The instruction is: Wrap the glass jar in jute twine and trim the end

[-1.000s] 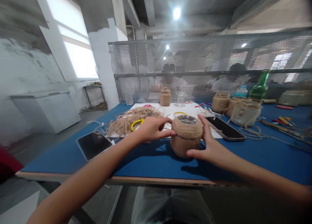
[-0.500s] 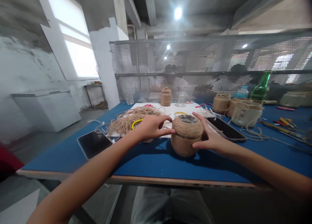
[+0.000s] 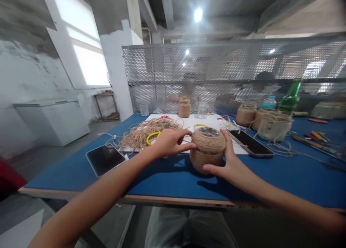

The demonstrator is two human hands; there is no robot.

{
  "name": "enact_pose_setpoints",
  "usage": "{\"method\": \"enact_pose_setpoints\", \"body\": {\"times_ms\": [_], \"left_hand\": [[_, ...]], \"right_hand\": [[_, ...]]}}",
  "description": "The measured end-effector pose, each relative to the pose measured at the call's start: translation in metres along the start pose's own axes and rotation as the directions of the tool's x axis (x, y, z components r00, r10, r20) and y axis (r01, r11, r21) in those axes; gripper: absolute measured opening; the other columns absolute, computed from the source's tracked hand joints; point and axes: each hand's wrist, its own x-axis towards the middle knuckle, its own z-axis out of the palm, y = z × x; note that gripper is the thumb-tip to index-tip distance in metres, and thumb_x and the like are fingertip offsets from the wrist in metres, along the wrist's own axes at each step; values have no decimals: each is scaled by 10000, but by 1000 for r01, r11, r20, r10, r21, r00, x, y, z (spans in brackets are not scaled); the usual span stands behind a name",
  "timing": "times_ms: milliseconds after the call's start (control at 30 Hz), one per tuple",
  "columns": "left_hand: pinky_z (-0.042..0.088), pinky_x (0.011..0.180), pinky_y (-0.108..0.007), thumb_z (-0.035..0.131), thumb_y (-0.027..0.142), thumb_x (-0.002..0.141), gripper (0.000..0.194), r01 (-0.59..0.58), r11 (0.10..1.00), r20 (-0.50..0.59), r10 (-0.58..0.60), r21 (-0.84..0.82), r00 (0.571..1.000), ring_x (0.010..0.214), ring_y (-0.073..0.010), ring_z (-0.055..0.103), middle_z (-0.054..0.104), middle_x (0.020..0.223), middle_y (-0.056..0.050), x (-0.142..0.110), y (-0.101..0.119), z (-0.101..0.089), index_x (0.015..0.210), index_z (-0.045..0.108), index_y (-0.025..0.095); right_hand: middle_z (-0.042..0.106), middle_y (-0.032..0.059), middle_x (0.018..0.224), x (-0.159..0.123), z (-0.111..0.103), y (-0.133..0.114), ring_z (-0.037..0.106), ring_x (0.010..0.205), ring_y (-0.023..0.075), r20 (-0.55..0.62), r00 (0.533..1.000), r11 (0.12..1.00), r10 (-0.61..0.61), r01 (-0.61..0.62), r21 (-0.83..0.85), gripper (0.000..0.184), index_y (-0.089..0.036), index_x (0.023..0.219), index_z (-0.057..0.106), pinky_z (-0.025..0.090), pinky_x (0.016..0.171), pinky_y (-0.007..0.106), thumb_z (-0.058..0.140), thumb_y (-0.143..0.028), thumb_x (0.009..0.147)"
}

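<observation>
A twine-wrapped glass jar (image 3: 207,150) stands on the blue table in front of me. Its round top face shows bare glass, and a dark gap runs around its middle between the wound twine and a smoother brown covering below. My left hand (image 3: 173,141) pinches toward its upper left side, thumb and fingertips at the twine. On the right side, my right hand (image 3: 229,159) curves around it, thumb low on the front and fingers behind the edge. Beyond my left hand lies a heap of loose twine (image 3: 148,131) with yellow scissors handles (image 3: 152,137) at its near edge.
A phone (image 3: 105,159) lies left, another phone (image 3: 252,143) right. Several twine-wrapped jars (image 3: 245,114), a green bottle (image 3: 290,97) and tools (image 3: 319,136) stand or lie at right. White paper (image 3: 194,122) carries a wrapped jar (image 3: 184,107). A perforated metal screen (image 3: 162,71) closes the back.
My right thumb has slid left and down across the jar's front, and the right hand has shifted lower. The left hand and jar have barely moved.
</observation>
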Motion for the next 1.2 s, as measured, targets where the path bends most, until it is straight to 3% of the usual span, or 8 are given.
{"method": "enact_pose_setpoints", "body": {"times_ms": [233,433,500,600,800,967,1067,1200], "left_hand": [[264,510,-178,484,605,758,465,4,1000,-36,-4,-7,999,486,-71,449,497,536,61,0,2,0,951,581,194],[253,509,-180,487,590,765,468,-1,1000,-3,1,31,1000,479,-69,445,493,537,67,2,-5,-3,1016,569,204],[255,509,-181,477,582,777,467,-1,999,15,0,36,1000,486,-71,451,501,545,64,2,-6,-3,1040,563,205],[268,516,-181,463,574,790,462,-3,1000,21,3,25,1000,496,-72,459,509,552,61,2,-7,-1,1064,557,215],[271,512,-180,450,569,798,455,8,1000,28,-8,16,1000,493,-72,453,506,552,61,2,-6,1,1073,559,224],[265,513,-180,455,562,799,449,8,1000,22,-9,16,1000,487,-73,443,493,542,62,3,-5,-1,1077,558,225],[263,515,-179,466,553,797,443,15,1000,10,-15,13,1000,486,-70,432,486,543,62,2,-6,-3,1067,563,215],[263,516,-179,475,561,785,447,30,999,0,-30,17,1000,480,-67,417,469,538,65,3,-8,-5,1047,573,213]], "right_hand": [[208,105,1453,7,-6,9,255,1311,260,10,999,997,-35,34,70,1028,-288,1383,-29,213,1065,460,692,-400,659],[149,84,1473,25,-31,21,140,1346,258,219,961,986,-167,161,47,1039,-256,1401,24,127,1088,448,715,-384,635],[140,72,1480,33,-39,24,119,1350,251,342,926,987,-160,155,44,1027,-255,1408,26,136,1089,443,705,-386,648],[112,65,1488,38,-45,27,110,1352,241,406,901,988,-152,131,79,1044,-264,1410,-27,150,1084,449,689,-402,663],[70,126,1486,13,-28,20,124,1346,282,197,976,995,-95,95,9,1160,-275,1385,-144,116,1063,533,717,-416,621],[151,129,1463,4,-6,2,134,1343,289,21,999,998,-28,29,-48,1140,-279,1378,-92,123,1076,507,724,-428,596],[227,146,1438,9,-5,3,215,1322,287,-3,999,999,-47,47,-8,1072,-253,1379,-54,159,1074,493,702,-399,634],[221,130,1443,14,-14,13,277,1299,284,53,995,996,-81,78,51,1047,-274,1380,-28,198,1063,488,706,-368,640]]}}
